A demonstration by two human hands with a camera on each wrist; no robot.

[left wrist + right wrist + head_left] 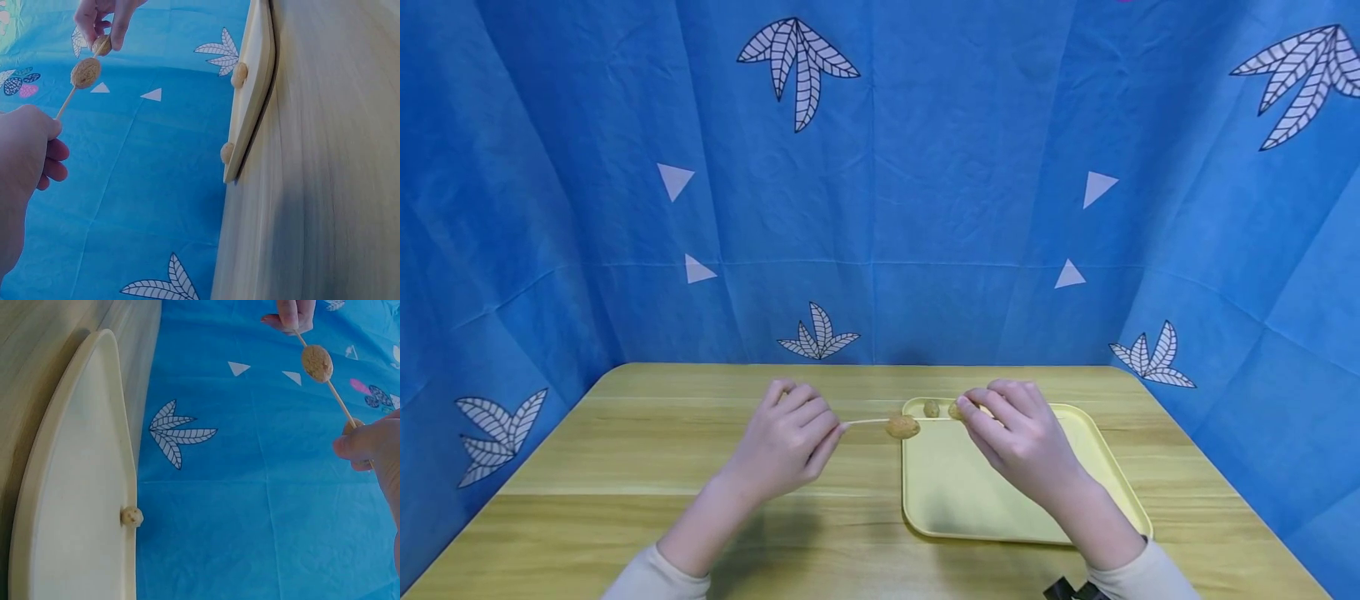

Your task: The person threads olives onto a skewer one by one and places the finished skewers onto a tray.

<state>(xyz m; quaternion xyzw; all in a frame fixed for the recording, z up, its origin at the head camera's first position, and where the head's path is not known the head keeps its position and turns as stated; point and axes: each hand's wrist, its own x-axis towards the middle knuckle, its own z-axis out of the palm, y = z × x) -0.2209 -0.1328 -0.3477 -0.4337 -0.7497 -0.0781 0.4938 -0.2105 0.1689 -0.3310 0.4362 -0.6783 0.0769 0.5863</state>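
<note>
My left hand pinches one end of a thin wooden skewer, held nearly level above the table. A brown, rough-skinned oval ball, perhaps a meatball, is threaded along its middle. At the other end my right hand grips a second, similar ball between thumb and fingers, right against the skewer. Whether the skewer runs through that ball or beside it I cannot tell. Two more balls, a nearer one and a farther one, sit on the tray in the left wrist view.
A pale yellow rectangular tray lies under my right hand on the wood-grain table. Blue cloth with leaf prints hangs behind and at both sides. A small black object shows by the right sleeve.
</note>
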